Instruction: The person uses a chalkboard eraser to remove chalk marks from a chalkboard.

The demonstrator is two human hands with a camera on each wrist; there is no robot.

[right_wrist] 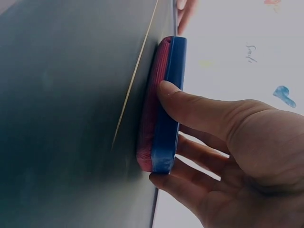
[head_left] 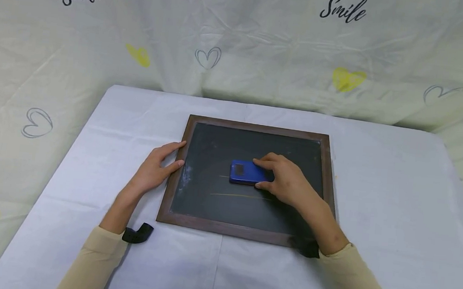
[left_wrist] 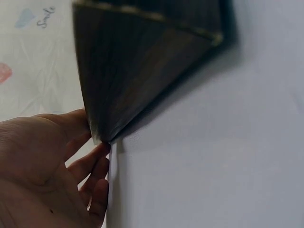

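With your bare left hand [left_wrist: 45,168], you are touching the narrowing end of a dark, flat-sided wooden frame [left_wrist: 128,71]. The frame is resting on a desk [left_wrist: 213,175] covered in white cloth. A pale, creased sheet [left_wrist: 42,90] is showing behind, bearing black "Smile" lettering [left_wrist: 46,17], a blue print [left_wrist: 25,18] and a red print [left_wrist: 4,72].

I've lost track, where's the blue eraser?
In the head view, the blue eraser is near the middle of the chalkboard, its right end in the right hand, beyond the longer yellow line.
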